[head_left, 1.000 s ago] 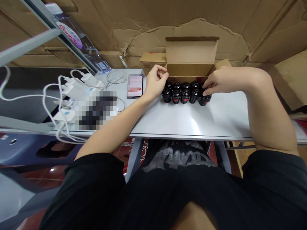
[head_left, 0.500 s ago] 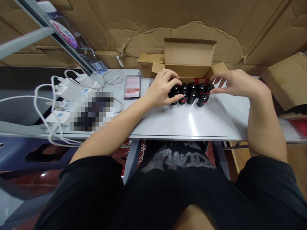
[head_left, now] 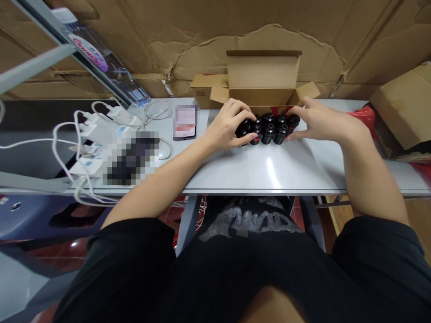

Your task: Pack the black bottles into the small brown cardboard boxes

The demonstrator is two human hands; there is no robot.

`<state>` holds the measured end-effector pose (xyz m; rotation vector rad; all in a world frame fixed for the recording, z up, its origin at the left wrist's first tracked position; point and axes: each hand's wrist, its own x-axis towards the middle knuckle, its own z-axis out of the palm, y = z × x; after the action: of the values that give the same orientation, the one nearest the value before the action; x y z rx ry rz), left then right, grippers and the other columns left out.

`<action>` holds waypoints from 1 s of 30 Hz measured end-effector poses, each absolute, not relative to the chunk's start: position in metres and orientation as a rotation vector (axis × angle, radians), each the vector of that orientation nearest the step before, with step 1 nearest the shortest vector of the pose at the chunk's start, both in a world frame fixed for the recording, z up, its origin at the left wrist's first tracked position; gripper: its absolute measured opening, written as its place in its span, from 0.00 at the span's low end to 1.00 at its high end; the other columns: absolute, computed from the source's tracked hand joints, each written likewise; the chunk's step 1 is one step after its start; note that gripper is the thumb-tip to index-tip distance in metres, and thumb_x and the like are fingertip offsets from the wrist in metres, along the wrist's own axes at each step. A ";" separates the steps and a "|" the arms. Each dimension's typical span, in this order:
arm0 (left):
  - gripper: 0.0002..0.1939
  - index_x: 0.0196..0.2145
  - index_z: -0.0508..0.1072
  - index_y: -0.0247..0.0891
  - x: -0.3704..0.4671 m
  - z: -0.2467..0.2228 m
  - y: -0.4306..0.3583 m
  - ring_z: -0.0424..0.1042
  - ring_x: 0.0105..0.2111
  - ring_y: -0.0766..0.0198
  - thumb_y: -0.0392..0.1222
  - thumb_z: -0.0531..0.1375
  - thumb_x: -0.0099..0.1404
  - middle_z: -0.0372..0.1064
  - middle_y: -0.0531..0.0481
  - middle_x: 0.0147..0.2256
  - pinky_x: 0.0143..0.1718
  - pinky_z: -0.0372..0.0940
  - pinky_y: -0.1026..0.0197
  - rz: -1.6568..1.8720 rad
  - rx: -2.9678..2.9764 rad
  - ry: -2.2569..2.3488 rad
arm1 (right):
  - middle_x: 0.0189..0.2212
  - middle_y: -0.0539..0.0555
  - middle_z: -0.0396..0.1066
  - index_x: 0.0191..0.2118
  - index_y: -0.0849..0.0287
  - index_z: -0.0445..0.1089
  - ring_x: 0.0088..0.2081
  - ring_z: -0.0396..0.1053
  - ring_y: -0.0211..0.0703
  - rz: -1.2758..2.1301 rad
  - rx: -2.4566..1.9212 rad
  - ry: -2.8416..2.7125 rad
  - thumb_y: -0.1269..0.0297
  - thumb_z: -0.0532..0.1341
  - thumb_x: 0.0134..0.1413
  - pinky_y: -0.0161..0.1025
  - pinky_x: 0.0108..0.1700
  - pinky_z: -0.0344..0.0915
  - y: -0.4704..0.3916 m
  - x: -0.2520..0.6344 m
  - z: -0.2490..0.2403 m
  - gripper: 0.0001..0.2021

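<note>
Two rows of small glossy black bottles (head_left: 268,133) with knobbed tops and some red bands stand upright on the white table. My left hand (head_left: 229,123) curls round the left end of the rows, thumb in front and fingers behind, partly covering the end bottles. At the right end, my right hand (head_left: 313,121) holds the group, with its thumb by the front row and its fingers at the back one. Right behind the bottles stands an open cardboard box (head_left: 264,96) with its flaps up. Its inside is mostly hidden from me.
The narrow white table (head_left: 232,172) has a closed carton (head_left: 208,83) at the back. On the left are a phone (head_left: 185,123), a blurred dark object (head_left: 131,159), white chargers with cables (head_left: 97,130) and a water bottle (head_left: 107,58). A larger carton (head_left: 407,105) stands right.
My right hand has moved left and closed in on the right end of the bottles. The front right bottle has shifted left and lines up with its row. My left hand stays in place.
</note>
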<state>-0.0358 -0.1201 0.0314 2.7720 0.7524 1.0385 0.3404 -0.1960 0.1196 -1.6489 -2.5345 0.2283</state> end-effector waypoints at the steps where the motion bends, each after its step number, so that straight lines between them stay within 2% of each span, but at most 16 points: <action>1: 0.34 0.63 0.85 0.52 -0.035 0.031 -0.121 0.79 0.69 0.28 0.81 0.65 0.82 0.84 0.32 0.64 0.79 0.72 0.12 1.044 2.756 0.758 | 0.72 0.71 0.78 0.75 0.46 0.85 0.66 0.81 0.83 0.232 -1.644 -2.537 0.25 0.76 0.67 0.72 0.65 0.81 -0.196 0.340 0.120 0.42; 6: 0.29 0.61 0.85 0.51 -0.031 0.030 -0.124 0.80 0.66 0.29 0.75 0.63 0.84 0.84 0.32 0.62 0.78 0.73 0.14 1.059 2.727 0.738 | 0.71 0.70 0.80 0.76 0.45 0.83 0.64 0.83 0.82 0.258 -1.656 -2.537 0.26 0.76 0.68 0.72 0.66 0.82 -0.199 0.338 0.125 0.42; 12: 0.25 0.60 0.85 0.51 -0.033 0.028 -0.122 0.81 0.66 0.31 0.70 0.61 0.87 0.85 0.33 0.62 0.77 0.73 0.16 1.109 2.753 0.776 | 0.72 0.72 0.80 0.78 0.49 0.81 0.65 0.83 0.83 0.284 -1.660 -2.554 0.34 0.76 0.69 0.72 0.68 0.81 -0.202 0.334 0.129 0.40; 17: 0.25 0.59 0.86 0.49 -0.037 0.028 -0.114 0.82 0.64 0.33 0.68 0.58 0.89 0.85 0.34 0.60 0.75 0.75 0.19 1.253 2.753 0.778 | 0.71 0.69 0.80 0.79 0.45 0.81 0.64 0.84 0.82 0.241 -1.695 -2.562 0.28 0.74 0.69 0.71 0.65 0.83 -0.203 0.336 0.131 0.43; 20: 0.26 0.59 0.86 0.50 -0.044 0.032 -0.106 0.82 0.63 0.35 0.69 0.57 0.90 0.85 0.35 0.57 0.74 0.77 0.23 1.316 2.718 0.818 | 0.70 0.70 0.81 0.79 0.47 0.80 0.63 0.84 0.83 0.179 -1.717 -2.545 0.27 0.73 0.71 0.71 0.63 0.83 -0.205 0.339 0.134 0.43; 24: 0.26 0.56 0.85 0.51 -0.054 0.035 -0.093 0.82 0.61 0.34 0.71 0.57 0.90 0.83 0.36 0.53 0.73 0.77 0.24 1.384 2.656 0.878 | 0.71 0.69 0.82 0.80 0.49 0.79 0.62 0.85 0.82 0.109 -1.732 -2.544 0.35 0.74 0.72 0.72 0.63 0.84 -0.204 0.344 0.135 0.39; 27: 0.26 0.55 0.85 0.52 -0.058 0.037 -0.087 0.81 0.62 0.33 0.74 0.60 0.88 0.82 0.35 0.53 0.73 0.75 0.23 1.421 2.621 0.923 | 0.69 0.70 0.83 0.79 0.51 0.79 0.62 0.85 0.81 0.070 -1.758 -2.579 0.44 0.74 0.72 0.69 0.60 0.84 -0.200 0.346 0.132 0.36; 30: 0.26 0.55 0.85 0.52 -0.060 0.036 -0.083 0.80 0.64 0.35 0.75 0.61 0.88 0.83 0.36 0.56 0.74 0.73 0.25 1.427 2.573 1.001 | 0.65 0.67 0.86 0.77 0.47 0.79 0.60 0.86 0.78 0.048 -1.748 -2.629 0.48 0.71 0.75 0.66 0.58 0.83 -0.195 0.344 0.126 0.31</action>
<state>-0.0598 -0.0828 0.0364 2.5733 1.0012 1.4274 0.3445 -0.1950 0.1261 -1.7478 -2.6292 0.0481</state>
